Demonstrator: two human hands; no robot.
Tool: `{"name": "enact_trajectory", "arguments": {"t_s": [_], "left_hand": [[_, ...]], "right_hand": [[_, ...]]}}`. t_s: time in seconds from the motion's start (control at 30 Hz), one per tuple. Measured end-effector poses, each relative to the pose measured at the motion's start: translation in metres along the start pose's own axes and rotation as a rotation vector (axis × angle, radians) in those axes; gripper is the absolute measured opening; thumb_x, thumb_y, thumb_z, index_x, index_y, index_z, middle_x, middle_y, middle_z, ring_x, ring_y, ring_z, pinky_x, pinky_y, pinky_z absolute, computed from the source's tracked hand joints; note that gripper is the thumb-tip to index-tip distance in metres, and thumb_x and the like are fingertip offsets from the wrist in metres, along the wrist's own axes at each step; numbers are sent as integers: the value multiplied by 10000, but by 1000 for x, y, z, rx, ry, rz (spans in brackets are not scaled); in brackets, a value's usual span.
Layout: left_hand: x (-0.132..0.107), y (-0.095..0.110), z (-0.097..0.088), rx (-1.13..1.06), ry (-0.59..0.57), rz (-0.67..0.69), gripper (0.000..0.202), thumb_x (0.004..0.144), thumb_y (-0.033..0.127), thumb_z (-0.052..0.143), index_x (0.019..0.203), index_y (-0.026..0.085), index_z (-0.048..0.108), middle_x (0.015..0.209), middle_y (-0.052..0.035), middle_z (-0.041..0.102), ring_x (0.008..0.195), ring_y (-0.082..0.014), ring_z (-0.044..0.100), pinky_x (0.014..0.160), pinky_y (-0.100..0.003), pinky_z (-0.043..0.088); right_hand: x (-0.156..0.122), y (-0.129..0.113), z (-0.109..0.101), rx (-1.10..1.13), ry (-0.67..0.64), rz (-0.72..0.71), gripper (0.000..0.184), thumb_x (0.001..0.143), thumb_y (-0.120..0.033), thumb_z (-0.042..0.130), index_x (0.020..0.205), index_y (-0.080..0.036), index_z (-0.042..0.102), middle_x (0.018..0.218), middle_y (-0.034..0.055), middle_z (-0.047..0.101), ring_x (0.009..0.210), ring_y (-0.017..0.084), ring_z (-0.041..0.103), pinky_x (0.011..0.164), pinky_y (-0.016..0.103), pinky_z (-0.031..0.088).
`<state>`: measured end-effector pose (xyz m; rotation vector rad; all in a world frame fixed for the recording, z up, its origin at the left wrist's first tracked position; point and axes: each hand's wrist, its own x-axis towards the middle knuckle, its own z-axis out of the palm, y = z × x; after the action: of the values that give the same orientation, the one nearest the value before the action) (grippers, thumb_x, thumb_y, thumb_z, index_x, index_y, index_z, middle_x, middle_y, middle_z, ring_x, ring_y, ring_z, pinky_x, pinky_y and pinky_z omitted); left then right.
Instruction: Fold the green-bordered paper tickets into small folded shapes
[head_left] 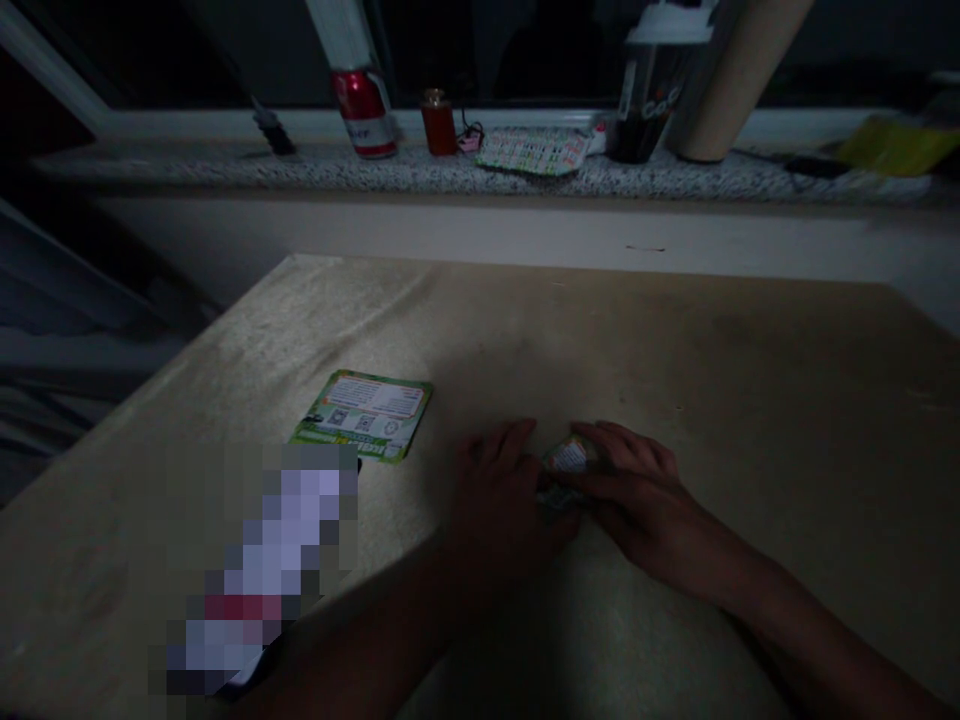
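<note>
In the middle of the table, a small green-and-white printed card [568,456] lies between my two hands, mostly covered by fingers. My left hand [504,492] presses on its left side, fingers bent and thumb near the lower edge. From the right, my right hand [637,492] closes its fingers on the same card. Deep shadow hides exactly how the fingertips grip it and whether it is folded. Off to the left lies a larger green printed card [369,415], showing text boxes and square codes, touched by neither hand.
A pixelated, phone-like object [277,560] lies left of my left forearm on the tabletop [720,380]. Along the granite windowsill [225,170] stand a red can [366,115], a small red bottle [439,125], a lidded cup [649,90] and a cardboard tube [731,90]. A patterned packet [532,150] lies among them.
</note>
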<state>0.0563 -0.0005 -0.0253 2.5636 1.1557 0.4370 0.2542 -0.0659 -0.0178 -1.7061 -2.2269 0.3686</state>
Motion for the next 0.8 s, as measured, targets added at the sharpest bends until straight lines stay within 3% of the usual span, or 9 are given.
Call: {"name": "enact_trajectory", "arguments": {"t_s": [0.13,0.63,0.8], "left_hand": [[-1,-1,-4,-45,-18,-22,196,838,373,672,912,193,698,1468,-141,539,1345,-327,467,1123,-556,294],[3,-7,-11,-75,-62,-93,78,749,184,699,815,212,729,1509,-116,500,1388,-338,433,1126,-583,292],[2,-7,-12,-32,-59,-95,61,790,238,680,804,203,729,1511,-135,497,1393,-348,430,1119,-589,307]], "right_hand": [[2,-1,1,-7,15,9,416,903,-230,642,1272,-420,678,1500,62,508,1392,361,423,1044,595,382],[3,-3,2,3,31,34,404,880,-197,654,1222,-406,708,1514,55,497,1393,362,429,1047,603,382],[3,-4,2,2,31,41,372,883,-212,652,1200,-393,717,1502,60,514,1389,363,437,1047,605,375]]}}
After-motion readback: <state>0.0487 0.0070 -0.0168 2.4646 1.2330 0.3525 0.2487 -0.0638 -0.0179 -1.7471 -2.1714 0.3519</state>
